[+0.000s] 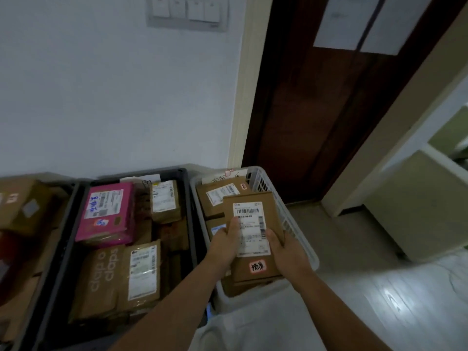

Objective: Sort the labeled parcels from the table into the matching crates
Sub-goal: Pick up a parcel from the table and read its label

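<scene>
Left hand point(225, 247) and right hand point(286, 252): my fingers clamped on either side of one brown parcel point(253, 206), held over white crate point(291, 221) below them; risk: low grip, parcel may tip forward onto stacked parcels point(217, 196).

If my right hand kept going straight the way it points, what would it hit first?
Probably the labelled brown parcel lying at the far end of the white crate; height is unclear, so the right hand might pass above it.
</scene>
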The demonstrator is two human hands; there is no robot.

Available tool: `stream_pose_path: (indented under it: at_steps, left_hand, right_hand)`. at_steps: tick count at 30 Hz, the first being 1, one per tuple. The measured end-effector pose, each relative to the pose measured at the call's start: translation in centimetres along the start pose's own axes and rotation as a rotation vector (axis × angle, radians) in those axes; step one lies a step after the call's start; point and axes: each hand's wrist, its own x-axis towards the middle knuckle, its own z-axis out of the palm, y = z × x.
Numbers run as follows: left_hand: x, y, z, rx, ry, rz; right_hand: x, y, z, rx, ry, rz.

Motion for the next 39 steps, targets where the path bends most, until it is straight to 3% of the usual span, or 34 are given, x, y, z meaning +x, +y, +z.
stream_pose_path:
  at_steps: [7,16,24,31,39]
  left_hand:
    - [5.5,-1.0,0.9,0.248,-0.033,-0.122]
    - [7.7,-4.0,3.1,0.399,0.021,-0.208]
    - [11.0,-5.4,6.5,0.917,0.187,-0.16]
    - [12.3,-7.2,7.5,1.027,0.096,-0.234]
    - [12.7,-8.2,8.2,1.076,0.121,-0.233]
  right_hand:
    - [7.9,3.0,-2.8,-0.111,0.059,0.104]
    - [14.3,7.1,-1.1,-0.242,-0.067,0.086]
    - [18.5,9.5,0.3,-0.275,-0.208,0.049]
    - [18.6,9.9,1.4,-0.236,-0.305,0.01]
    - [18.9,11.4,2.1,-0.407,-0.287,0.023]
